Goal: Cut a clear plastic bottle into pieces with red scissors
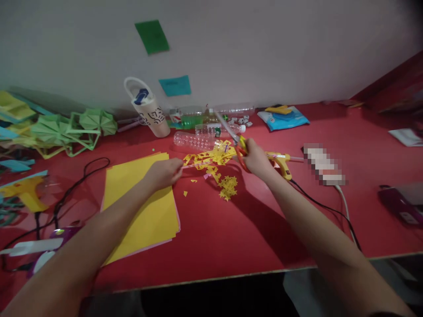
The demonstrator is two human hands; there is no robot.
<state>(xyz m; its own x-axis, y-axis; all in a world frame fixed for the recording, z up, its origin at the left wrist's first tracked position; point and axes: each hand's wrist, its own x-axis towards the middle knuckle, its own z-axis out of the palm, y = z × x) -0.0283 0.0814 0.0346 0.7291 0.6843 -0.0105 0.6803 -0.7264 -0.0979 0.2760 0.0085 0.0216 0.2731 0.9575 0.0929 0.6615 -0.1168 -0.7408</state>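
Observation:
My left hand (165, 173) is closed, low over the right edge of a stack of yellow paper (142, 220). From its fingertips a thin pink strip (194, 165) reaches toward the yellow cut-out scraps (218, 156). My right hand (257, 159) grips a pair of scissors (242, 153) by orange and yellow handles. The blades point up and away, over the plastic bottles; whether they are parted is unclear. Small yellow paper stars (228, 188) lie in a heap on the red table between my hands, nearer the front than the scraps.
Clear plastic bottles (198, 141) lie behind the scraps, beside a white tumbler (152, 115). A yellow glue gun (282, 165) with a black cord is right of my right hand. Another glue gun (28, 191) and folded paper shapes (56, 130) are at left.

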